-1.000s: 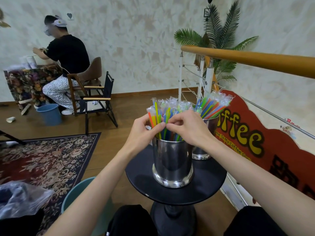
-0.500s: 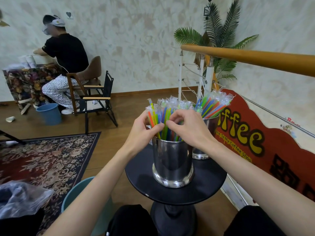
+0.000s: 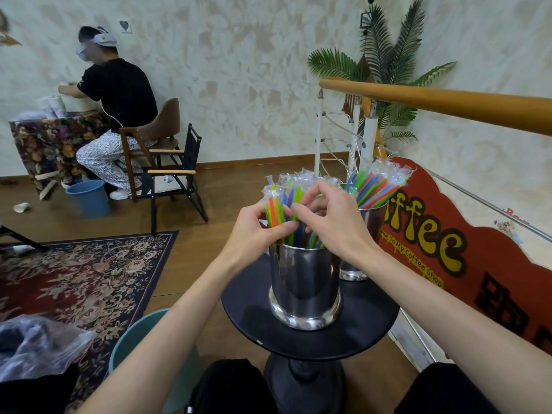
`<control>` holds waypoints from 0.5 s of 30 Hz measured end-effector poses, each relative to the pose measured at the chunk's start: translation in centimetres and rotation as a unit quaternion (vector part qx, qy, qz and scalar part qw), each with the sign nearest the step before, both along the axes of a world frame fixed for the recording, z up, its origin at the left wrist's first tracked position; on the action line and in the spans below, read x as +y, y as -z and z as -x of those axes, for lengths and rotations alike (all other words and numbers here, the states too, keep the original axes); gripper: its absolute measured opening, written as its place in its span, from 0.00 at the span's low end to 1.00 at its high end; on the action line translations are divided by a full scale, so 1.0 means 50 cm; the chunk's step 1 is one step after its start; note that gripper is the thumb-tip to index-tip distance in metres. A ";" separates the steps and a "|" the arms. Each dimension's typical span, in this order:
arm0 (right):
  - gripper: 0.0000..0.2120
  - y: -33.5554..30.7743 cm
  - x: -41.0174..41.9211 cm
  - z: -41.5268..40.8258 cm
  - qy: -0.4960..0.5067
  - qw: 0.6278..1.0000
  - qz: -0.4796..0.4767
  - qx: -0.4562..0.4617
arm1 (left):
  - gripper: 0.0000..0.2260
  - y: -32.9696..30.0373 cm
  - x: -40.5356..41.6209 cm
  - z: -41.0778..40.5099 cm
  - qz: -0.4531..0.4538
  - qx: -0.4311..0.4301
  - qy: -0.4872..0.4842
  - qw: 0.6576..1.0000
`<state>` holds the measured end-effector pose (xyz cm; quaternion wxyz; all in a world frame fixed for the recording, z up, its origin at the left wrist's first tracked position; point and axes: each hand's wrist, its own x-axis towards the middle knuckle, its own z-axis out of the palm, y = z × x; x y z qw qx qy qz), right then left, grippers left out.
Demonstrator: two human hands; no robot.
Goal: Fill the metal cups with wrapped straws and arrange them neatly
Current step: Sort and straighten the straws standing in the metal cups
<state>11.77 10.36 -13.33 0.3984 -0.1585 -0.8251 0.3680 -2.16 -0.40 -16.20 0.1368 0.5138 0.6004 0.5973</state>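
A shiny metal cup [image 3: 304,288] stands on the small round black table [image 3: 248,309], packed with upright colourful wrapped straws [image 3: 277,201]. My left hand [image 3: 254,231] pinches straws at the cup's left rim. My right hand [image 3: 331,222] curls its fingers round the straws from the right, hiding much of the bundle. Behind it and to the right stands a second metal cup [image 3: 367,234] whose wrapped straws [image 3: 379,186] fan out, leaning right.
A teal bin [image 3: 131,345] sits at the lower left beside a clear plastic bag [image 3: 35,345]. A red coffee sign [image 3: 466,252] and a wooden handrail [image 3: 448,103] run along the right. A seated person [image 3: 116,115], chairs, a blue bucket [image 3: 88,198] and a rug [image 3: 74,273] are at left.
Both hands have kept working the straws in the near cup; the right hand's fingers have shifted left and up over the bundle, and the straws lean slightly differently.
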 end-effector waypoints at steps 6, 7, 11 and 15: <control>0.09 0.002 0.005 0.005 -0.002 1.000 0.002 0.008 | 0.06 0.000 0.002 -0.001 0.000 0.013 -0.007 1.000; 0.09 0.001 0.005 0.006 -0.001 1.000 0.001 0.007 | 0.06 -0.001 0.001 -0.002 0.002 0.014 -0.005 1.000; 0.08 0.003 0.005 0.008 -0.004 1.000 0.007 0.002 | 0.05 -0.004 0.000 -0.004 0.002 0.014 -0.003 1.000; 0.07 0.004 0.006 0.010 -0.010 1.000 0.005 0.001 | 0.05 -0.004 -0.001 -0.005 -0.004 0.011 0.005 1.000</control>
